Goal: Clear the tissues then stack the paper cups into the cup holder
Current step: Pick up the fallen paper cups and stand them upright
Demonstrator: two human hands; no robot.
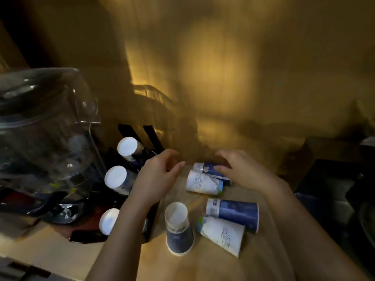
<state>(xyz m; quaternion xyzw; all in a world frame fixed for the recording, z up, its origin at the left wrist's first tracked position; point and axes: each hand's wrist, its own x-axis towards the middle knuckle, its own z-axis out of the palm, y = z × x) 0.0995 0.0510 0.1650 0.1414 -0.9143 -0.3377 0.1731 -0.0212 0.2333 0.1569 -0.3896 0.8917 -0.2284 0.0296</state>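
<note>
Several paper cups lie on the wooden counter (203, 264). A blue cup (211, 169) and a white cup (204, 182) lie on their sides at the back. A larger blue cup (233, 212) and a white cup (222, 234) lie nearer. Two nested cups (178, 228) stand upside down in front. My right hand (241, 171) rests on the far blue cup, fingers curled over it. My left hand (156, 177) hovers open beside the black cup holder (150, 136), which carries three upturned cup stacks (127, 147) (116, 177) (108, 220). No tissues are visible.
A large clear plastic jar (44, 138) stands at the left, close to the holder. Dark objects fill the right edge (334, 179). The wall behind is dimly lit and blurred. A wire rack (150, 94) sits behind the holder.
</note>
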